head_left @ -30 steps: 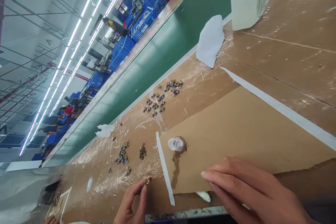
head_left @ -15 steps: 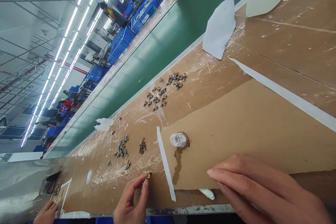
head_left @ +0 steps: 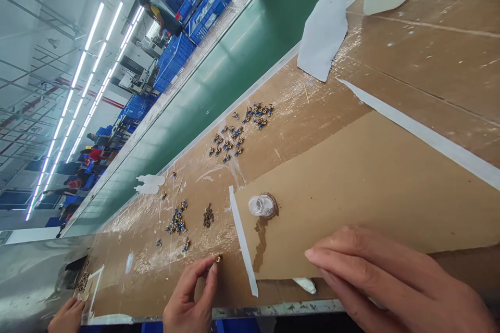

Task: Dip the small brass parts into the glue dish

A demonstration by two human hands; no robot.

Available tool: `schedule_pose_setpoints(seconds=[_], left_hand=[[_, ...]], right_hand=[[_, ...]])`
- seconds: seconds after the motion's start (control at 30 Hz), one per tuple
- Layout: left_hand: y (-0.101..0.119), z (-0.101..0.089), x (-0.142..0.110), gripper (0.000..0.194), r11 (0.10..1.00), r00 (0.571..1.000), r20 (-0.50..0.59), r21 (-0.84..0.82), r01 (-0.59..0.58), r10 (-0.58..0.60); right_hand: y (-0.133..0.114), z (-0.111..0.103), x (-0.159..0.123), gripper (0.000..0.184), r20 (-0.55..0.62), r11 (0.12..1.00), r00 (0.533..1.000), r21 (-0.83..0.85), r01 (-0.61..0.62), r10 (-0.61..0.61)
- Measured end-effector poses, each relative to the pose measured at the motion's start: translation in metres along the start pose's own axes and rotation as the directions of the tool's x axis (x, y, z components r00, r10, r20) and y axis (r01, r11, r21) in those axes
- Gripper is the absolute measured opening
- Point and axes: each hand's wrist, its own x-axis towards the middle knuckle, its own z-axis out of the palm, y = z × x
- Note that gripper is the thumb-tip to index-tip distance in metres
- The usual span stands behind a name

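My left hand (head_left: 191, 291) is at the bottom of the view, its fingertips pinching a tiny brass part (head_left: 218, 258) above the brown-paper table cover (head_left: 297, 114). My right hand (head_left: 390, 276) lies with its fingers together on a cardboard sheet (head_left: 351, 203), holding nothing. A clear round cap with a brown rim (head_left: 262, 206) stands on that sheet, beyond my right fingertips. Small blue-and-brass parts lie in loose groups (head_left: 177, 221) (head_left: 238, 132), next to a small pile of brown rings (head_left: 208, 215).
Another person's hand (head_left: 67, 316) sits at the lower left, near a white-outlined patch of parts (head_left: 83, 282). White tape strips (head_left: 242, 239) and a white sheet (head_left: 322, 34) lie on the cover. A green conveyor belt (head_left: 234, 78) runs alongside. Blue crates and workers stand beyond.
The whole view has tilted and shifted slightly. My left hand has risen a little with the brass part still pinched. The other person's hand shows more at the lower left.
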Motion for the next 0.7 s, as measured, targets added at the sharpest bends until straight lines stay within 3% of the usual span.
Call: schedule_pose_setpoints(seconds=[0.17, 0.53, 0.7], left_hand=[[-0.016, -0.016, 0.01, 0.03, 0.998, 0.989, 0.149, 0.063, 0.009, -0.018], [-0.014, -0.013, 0.012, 0.036, 0.998, 0.991, 0.116, 0.024, 0.062, -0.064], [-0.008, -0.011, 0.01, 0.027, 1.0, 0.995, 0.097, 0.012, 0.0, -0.001]], right_hand=[[0.0, 0.0, 0.002, 0.025, 0.008, 1.0, 1.0, 0.005, 0.0, 0.0], [-0.002, -0.003, 0.0, 0.027, 0.016, 1.0, 1.0, -0.027, -0.005, 0.006], [-0.001, -0.002, 0.0, 0.027, -0.001, 0.999, 1.0, -0.016, -0.031, 0.031]])
